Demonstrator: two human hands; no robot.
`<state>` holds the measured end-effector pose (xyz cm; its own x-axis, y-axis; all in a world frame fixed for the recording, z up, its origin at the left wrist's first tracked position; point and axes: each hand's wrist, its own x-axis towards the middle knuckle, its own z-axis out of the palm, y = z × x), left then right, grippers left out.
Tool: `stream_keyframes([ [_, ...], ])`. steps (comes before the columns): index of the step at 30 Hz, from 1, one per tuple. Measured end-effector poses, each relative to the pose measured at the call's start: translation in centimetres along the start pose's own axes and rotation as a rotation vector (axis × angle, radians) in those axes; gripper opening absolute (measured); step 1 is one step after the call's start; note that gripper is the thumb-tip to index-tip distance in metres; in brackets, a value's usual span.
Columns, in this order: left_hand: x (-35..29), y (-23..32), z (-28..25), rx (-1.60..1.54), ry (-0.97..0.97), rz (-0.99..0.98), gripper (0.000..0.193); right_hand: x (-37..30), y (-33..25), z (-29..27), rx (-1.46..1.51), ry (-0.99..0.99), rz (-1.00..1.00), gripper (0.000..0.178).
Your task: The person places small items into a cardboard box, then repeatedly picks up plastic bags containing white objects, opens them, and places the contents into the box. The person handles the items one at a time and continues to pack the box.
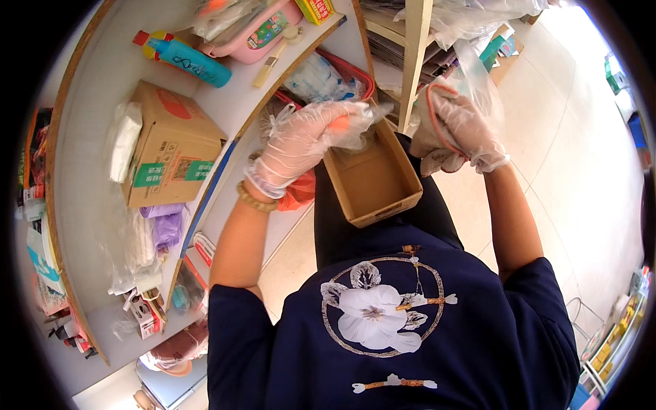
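Note:
Clear plastic gloves cover both my hands. My left hand [294, 147] is closed on a small clear plastic packet [355, 137] with something orange showing in it; what the orange part is, I cannot make out. Below and to the right of that hand, an open shallow cardboard box [386, 210] rests by my lap, and its visible inside is bare brown. My right hand [471, 130] grips a greyish cloth [432, 119] with an orange-red edge, bunched up to the right of the box.
On the left stand shelves with a larger cardboard carton [171, 150], a blue bottle [191, 61], a pink plastic basin [256, 37] and a brush [270, 65]. A red basket [352, 65] holds plastic-wrapped things. A pale upright post [415, 61] rises near my right hand.

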<state>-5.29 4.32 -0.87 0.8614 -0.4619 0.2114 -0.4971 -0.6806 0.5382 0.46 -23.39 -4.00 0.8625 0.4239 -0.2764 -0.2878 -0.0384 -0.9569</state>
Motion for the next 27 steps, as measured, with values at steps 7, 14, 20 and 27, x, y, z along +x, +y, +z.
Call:
stream_keyframes([
  [7,2.9,-1.2,-0.4,-0.074,-0.361,-0.475,0.034,-1.5,2.0,3.0,-0.548,-0.162,-0.045,0.061],
  [14,4.8,-4.4,2.2,0.282,-0.645,-0.436,0.043,-0.8,4.9,3.0,-0.785,-0.101,0.082,0.087],
  [20,4.1,-3.9,4.5,0.367,-0.483,-0.175,0.026,-1.4,4.0,3.0,-0.665,-0.104,0.108,0.077],
  [27,2.3,-3.5,7.5,0.580,-0.111,-0.049,0.024,-1.9,2.8,3.9,-0.689,-0.082,0.188,0.070],
])
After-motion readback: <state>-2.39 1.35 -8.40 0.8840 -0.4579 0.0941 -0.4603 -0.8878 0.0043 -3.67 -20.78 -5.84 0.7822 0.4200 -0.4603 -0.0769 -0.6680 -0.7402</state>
